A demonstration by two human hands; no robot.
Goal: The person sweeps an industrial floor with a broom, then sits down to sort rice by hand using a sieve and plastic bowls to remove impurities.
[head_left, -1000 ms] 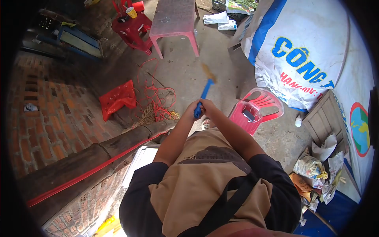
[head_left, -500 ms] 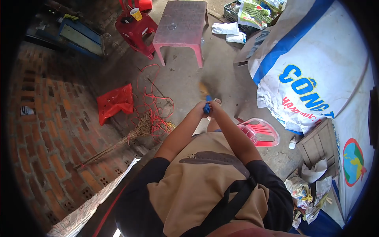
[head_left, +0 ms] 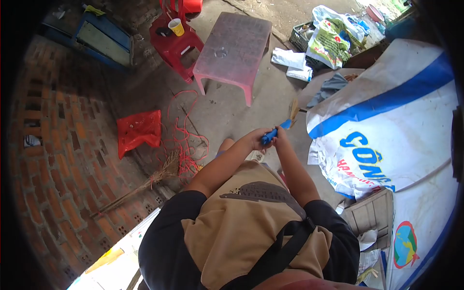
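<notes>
In front of my waist, my left hand (head_left: pixel 260 138) and my right hand (head_left: pixel 279 135) come together, both closed on a blue-handled tool (head_left: pixel 269 137). Beyond the fingers its blue part continues and ends in a thin tan piece, which points up and to the right; I cannot make out its exact kind. Fingers partly cover the handle. The tool is held above the concrete floor (head_left: pixel 241 118), near the edge of a large white and blue printed sheet (head_left: pixel 382 135).
A reddish plastic table (head_left: pixel 237 46) and a red stool (head_left: pixel 169 50) with a yellow cup (head_left: pixel 176 27) stand ahead. On the left are a red bag (head_left: pixel 140 133), tangled red cord (head_left: pixel 181 145) and a straw broom (head_left: pixel 162 174) by the brick wall (head_left: pixel 63 159).
Both hands have moved right with the tool, whose tan end has swung to the upper right. My view has shifted, and the red chair by my right arm is now mostly hidden.
</notes>
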